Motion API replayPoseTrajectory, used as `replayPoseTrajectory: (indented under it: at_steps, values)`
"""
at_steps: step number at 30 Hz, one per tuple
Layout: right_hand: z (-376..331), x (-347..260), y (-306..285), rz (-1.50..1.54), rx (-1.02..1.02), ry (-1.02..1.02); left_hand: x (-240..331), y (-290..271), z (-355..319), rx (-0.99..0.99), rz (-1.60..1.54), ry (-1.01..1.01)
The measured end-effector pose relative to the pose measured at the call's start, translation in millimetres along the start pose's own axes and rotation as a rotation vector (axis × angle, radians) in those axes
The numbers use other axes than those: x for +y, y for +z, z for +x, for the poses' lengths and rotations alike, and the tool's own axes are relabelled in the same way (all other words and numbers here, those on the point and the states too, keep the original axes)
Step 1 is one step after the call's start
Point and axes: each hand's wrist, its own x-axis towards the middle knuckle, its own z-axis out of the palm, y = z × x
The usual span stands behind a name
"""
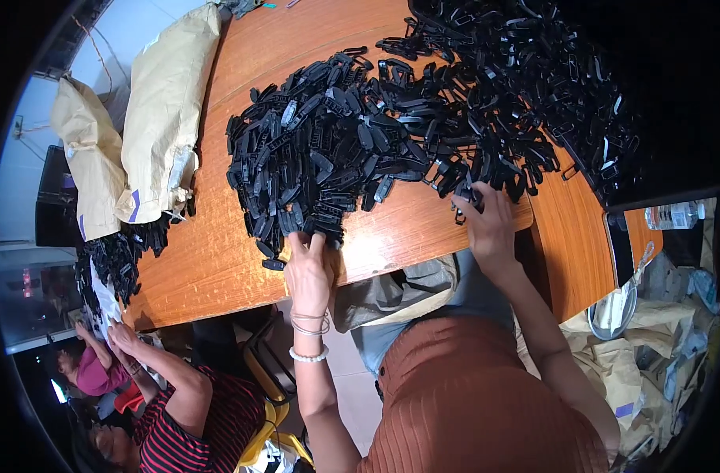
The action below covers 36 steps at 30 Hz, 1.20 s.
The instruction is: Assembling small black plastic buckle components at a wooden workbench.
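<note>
A large pile of small black plastic clips (297,150) is heaped on the wooden table in front of me. My left hand (308,272) reaches to the near edge of this heap, with two fingers stretched out and apart against the lowest clips. Farther right, my right hand (491,229) is closed, a black clip (464,191) between thumb and fingers at the lower edge of the looser clips. Below the table edge, between my arms, an open sack (407,298) with a grey inside lies at my lap.
Two brown paper sacks (167,110) stand at the left edge of the orange-brown table (210,268), with more black clips beneath them. At lower left, a person in a striped top (194,426) works with both hands. Crumpled paper sacks (612,363) lie on the right.
</note>
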Motion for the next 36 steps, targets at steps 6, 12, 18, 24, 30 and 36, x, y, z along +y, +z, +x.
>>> replayPoseTrajectory:
  at_steps: [6,12,18,24,30,36]
  values:
    - [3.5,8.4,2.7,0.047,-0.097,-0.209,2.3,3.5,-4.4,0.054,-0.076,0.109]
    - [7.9,1.3,14.2,0.191,0.002,-0.287,0.4,5.0,-5.2,-0.016,-0.119,0.098]
    - [8.8,-24.2,16.6,0.4,0.042,-0.226,13.4,22.7,-20.8,0.121,-0.612,-0.021]
    - [5.2,-55.0,-6.2,0.9,-0.365,-0.046,63.4,4.3,-32.8,-0.014,-1.024,-0.24]
    - [7.4,-56.6,-8.0,0.836,-0.382,-0.202,68.3,-1.1,-35.2,0.07,-0.911,-0.084]
    - [-0.6,-62.3,-7.5,0.673,-0.276,-0.307,76.2,-3.9,-36.9,0.077,-0.978,-0.18]
